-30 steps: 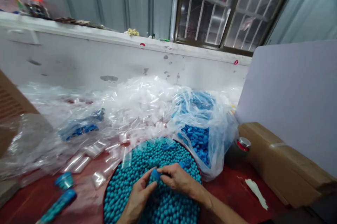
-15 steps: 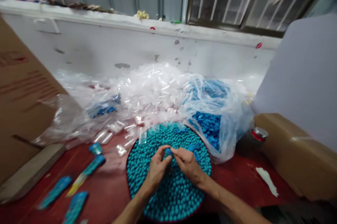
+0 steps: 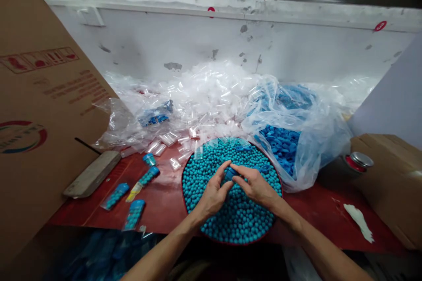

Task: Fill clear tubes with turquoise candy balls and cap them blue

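Note:
Over a round red-rimmed tray (image 3: 183,184) filled with turquoise balls (image 3: 237,215), both hands meet at one small blue cap (image 3: 230,173). My left hand (image 3: 213,192) has thumb and fingertips closed on its left side. From the right, my right hand (image 3: 255,185) pinches the same cap. Whether a clear tube hangs below it is hidden by the fingers. A few loose blue caps (image 3: 264,169) lie on the balls close to my right hand. Left of the tray, clear tubes (image 3: 134,215) with blue tops and balls inside lie on the red table (image 3: 161,202).
Clear plastic tubes (image 3: 211,92) are heaped against the wall. A plastic bag (image 3: 316,140) of blue caps (image 3: 280,142) stands behind the tray. Cardboard boxes (image 3: 49,83) flank the table. A grey block (image 3: 94,173) lies left, and a silver-lidded container (image 3: 359,161) stands right.
The view has tipped downward and shifted left, bringing the table's front edge into sight. Both hands stay together over the tray, with the blue cap showing more between the fingertips.

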`<act>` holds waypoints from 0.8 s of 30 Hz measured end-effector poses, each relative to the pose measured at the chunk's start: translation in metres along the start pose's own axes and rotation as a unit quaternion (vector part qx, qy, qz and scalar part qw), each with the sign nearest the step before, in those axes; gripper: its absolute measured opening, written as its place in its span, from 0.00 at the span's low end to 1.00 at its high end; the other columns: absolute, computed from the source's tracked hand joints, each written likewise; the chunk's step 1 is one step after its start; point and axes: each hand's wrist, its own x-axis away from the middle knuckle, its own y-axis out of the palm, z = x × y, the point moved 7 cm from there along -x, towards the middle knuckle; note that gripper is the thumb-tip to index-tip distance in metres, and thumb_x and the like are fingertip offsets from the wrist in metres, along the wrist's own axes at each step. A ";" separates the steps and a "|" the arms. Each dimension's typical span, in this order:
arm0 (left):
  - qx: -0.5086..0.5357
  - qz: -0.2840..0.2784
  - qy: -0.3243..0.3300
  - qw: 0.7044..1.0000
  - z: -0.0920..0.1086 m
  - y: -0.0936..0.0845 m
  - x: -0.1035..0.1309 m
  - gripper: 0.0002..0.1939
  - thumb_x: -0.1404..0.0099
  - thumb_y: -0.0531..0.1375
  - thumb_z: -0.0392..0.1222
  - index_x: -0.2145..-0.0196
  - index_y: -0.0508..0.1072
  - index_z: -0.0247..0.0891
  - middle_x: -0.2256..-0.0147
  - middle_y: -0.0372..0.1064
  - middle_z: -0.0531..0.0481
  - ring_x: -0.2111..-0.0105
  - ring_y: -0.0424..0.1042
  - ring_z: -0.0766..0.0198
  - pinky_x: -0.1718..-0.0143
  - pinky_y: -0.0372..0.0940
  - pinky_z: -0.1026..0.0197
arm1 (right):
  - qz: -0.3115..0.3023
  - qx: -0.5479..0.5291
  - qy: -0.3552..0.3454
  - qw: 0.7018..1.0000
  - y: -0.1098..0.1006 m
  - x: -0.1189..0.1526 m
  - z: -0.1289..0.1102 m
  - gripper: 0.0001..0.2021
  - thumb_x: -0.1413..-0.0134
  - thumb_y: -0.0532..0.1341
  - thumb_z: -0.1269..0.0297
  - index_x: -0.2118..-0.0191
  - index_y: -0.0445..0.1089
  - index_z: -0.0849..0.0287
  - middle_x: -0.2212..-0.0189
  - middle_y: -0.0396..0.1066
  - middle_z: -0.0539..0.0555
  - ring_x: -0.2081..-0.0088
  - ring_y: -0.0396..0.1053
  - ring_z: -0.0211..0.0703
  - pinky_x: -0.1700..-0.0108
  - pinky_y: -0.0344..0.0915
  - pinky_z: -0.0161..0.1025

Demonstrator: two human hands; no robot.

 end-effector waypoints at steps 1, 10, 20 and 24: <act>-0.001 0.007 0.013 1.000 0.002 0.000 0.001 0.26 0.44 0.54 0.39 0.47 0.56 0.41 0.48 0.57 0.49 0.50 0.57 0.59 0.48 0.52 0.58 | -0.025 0.034 -0.023 0.999 0.007 0.003 -0.005 0.23 0.49 0.55 0.64 0.47 0.56 0.59 0.53 0.63 0.59 0.52 0.61 0.47 0.51 0.59 0.46; 0.078 -0.013 -0.046 0.996 -0.002 0.009 0.001 0.17 0.44 0.55 0.44 0.58 0.64 0.36 0.70 0.64 0.53 0.72 0.62 0.68 0.70 0.58 0.66 | 0.045 0.144 -0.044 0.988 0.027 0.014 -0.011 0.34 0.60 0.61 0.60 0.46 0.48 0.62 0.57 0.59 0.62 0.56 0.62 0.52 0.60 0.65 0.47; 0.019 -0.002 -0.047 0.999 -0.014 0.006 0.008 0.10 0.44 0.54 0.43 0.64 0.64 0.37 0.71 0.63 0.54 0.70 0.62 0.68 0.67 0.58 0.67 | 0.097 0.165 -0.041 0.981 0.050 0.025 -0.004 0.35 0.58 0.59 0.61 0.45 0.43 0.62 0.58 0.59 0.62 0.61 0.65 0.51 0.66 0.67 0.45; -0.057 0.024 -0.044 0.997 -0.010 -0.030 0.017 0.12 0.44 0.54 0.42 0.61 0.65 0.39 0.68 0.64 0.54 0.68 0.63 0.66 0.65 0.59 0.65 | -0.015 0.181 -0.051 0.982 0.056 0.020 -0.016 0.37 0.55 0.59 0.57 0.42 0.41 0.58 0.52 0.56 0.62 0.59 0.66 0.49 0.64 0.67 0.44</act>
